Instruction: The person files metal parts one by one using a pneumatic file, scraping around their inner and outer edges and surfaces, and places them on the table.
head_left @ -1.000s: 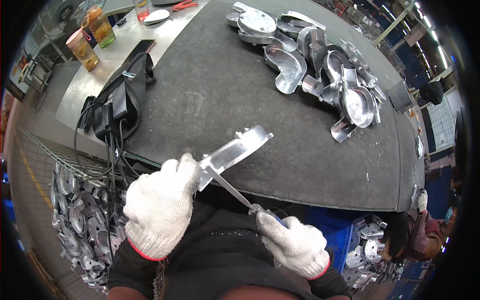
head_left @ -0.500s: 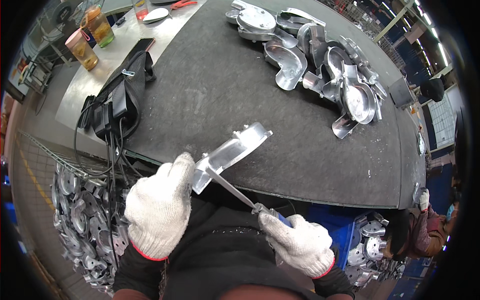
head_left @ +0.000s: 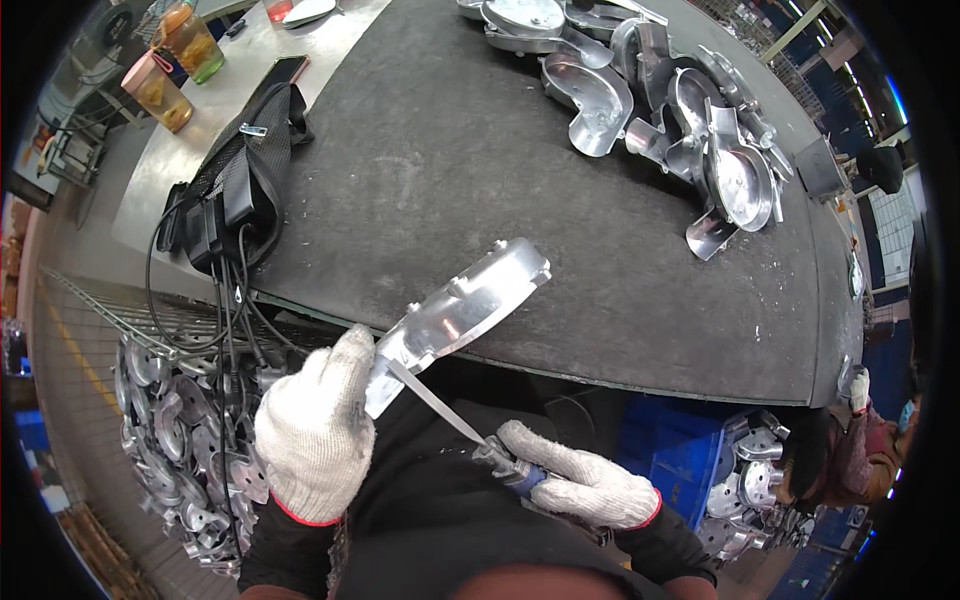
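My gloved left hand is closed on one end of a shiny curved metal casting, which tilts up to the right above the bench's near edge. My right hand, also in a white knit glove, grips the blue and grey handle of a flat file. The file's thin blade slants up to the left, and its tip meets the casting's lower edge close to my left hand. My left fingertips are hidden behind the casting.
Castings are heaped on the dark bench mat. A black mesh bag with cables lies left, by a phone and bottles. A wire basket and blue bin hold more castings below. Another person is at far right.
The casting has turned to show more of its broad inner side. My right hand and the file have shifted down and left. The view has shifted slightly.
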Demonstrator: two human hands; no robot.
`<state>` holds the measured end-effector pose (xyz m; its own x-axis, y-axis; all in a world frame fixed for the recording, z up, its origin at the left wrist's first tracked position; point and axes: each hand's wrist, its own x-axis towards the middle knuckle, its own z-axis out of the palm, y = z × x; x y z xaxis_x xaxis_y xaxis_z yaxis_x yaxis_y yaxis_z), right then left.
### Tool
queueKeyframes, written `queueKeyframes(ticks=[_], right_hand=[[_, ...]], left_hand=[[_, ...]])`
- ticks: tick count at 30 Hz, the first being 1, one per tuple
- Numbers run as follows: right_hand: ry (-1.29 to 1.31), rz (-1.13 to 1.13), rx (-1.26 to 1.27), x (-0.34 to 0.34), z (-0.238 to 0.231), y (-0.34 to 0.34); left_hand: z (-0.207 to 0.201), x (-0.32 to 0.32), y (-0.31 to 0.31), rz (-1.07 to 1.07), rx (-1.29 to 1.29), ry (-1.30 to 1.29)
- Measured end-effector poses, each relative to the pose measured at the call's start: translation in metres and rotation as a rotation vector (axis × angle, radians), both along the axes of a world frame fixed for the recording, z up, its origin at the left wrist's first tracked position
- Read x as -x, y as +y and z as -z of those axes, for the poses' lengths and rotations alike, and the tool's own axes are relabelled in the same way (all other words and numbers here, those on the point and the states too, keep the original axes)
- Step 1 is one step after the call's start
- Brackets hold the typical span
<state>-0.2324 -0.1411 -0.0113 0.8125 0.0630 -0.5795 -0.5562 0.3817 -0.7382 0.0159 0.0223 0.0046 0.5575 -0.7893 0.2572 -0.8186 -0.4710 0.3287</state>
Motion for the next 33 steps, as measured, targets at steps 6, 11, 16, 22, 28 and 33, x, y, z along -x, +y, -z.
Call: queueKeyframes(ticks=[6,11,16,22,28,33], right_hand=[[-0.197,0.002,0.172,0.001,0.02,0.012],[-0.009,0.05,-0.129,0.002,0.003,0.004],[-0.172,-0.048,0.068,-0.003,-0.008,0.01],[-0.095,-0.111,0.102,-0.003,-0.017,0.015],[-0.223,-0.17,0.273,0.0,-0.019,0.017],[-0.286,-0.131,0.329,0.004,-0.015,0.026]], left_hand=[[-0.003,0.002,0.001,-0.086,-0.058,0.013],[0.0,-0.002,0.002,0.025,0.006,-0.042],[-0.01,0.004,-0.002,-0.068,-0.09,0.006],[-0.007,0.004,-0.002,-0.078,-0.09,-0.023],[-0.009,0.006,-0.006,-0.084,-0.063,-0.019],[-0.01,0.007,-0.007,-0.081,-0.051,0.001]])
